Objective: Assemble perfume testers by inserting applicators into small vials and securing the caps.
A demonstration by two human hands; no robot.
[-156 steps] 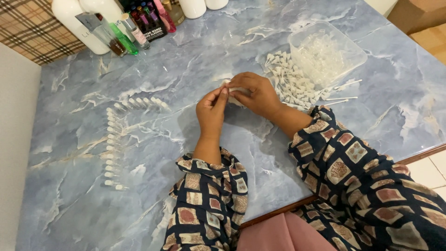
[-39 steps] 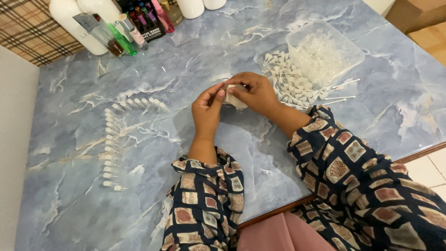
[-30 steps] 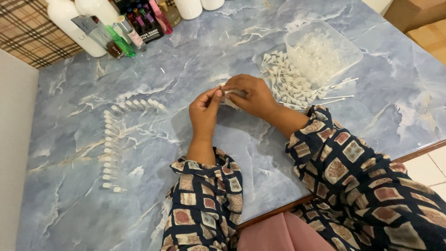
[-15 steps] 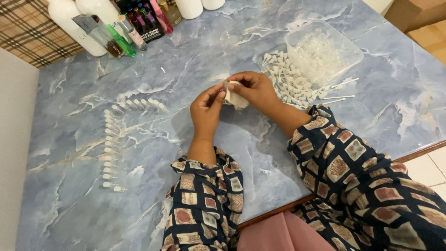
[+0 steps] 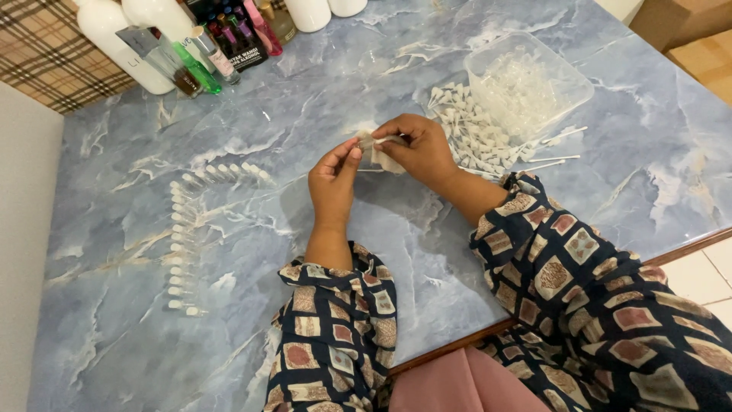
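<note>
My left hand [image 5: 333, 177] and my right hand [image 5: 418, 148] meet above the middle of the blue marbled table [image 5: 114, 336]. Between their fingertips they hold a small clear vial with a white part [image 5: 375, 145]. The fingers of both hands are pinched on it. A curved row of small clear vials [image 5: 181, 229] lies on the table to the left of my left hand. A pile of small white caps with thin tubes [image 5: 476, 133] lies just right of my right hand.
A clear plastic tub [image 5: 534, 80] with more small clear pieces stands at the back right. White bottles [image 5: 114, 34] and several small coloured bottles [image 5: 229, 46] stand along the far edge. The table's front edge [image 5: 686, 248] runs beside my right sleeve.
Both hands stay together over the same spot. Their fingers have shifted slightly on the small piece between them; nothing else on the table has moved.
</note>
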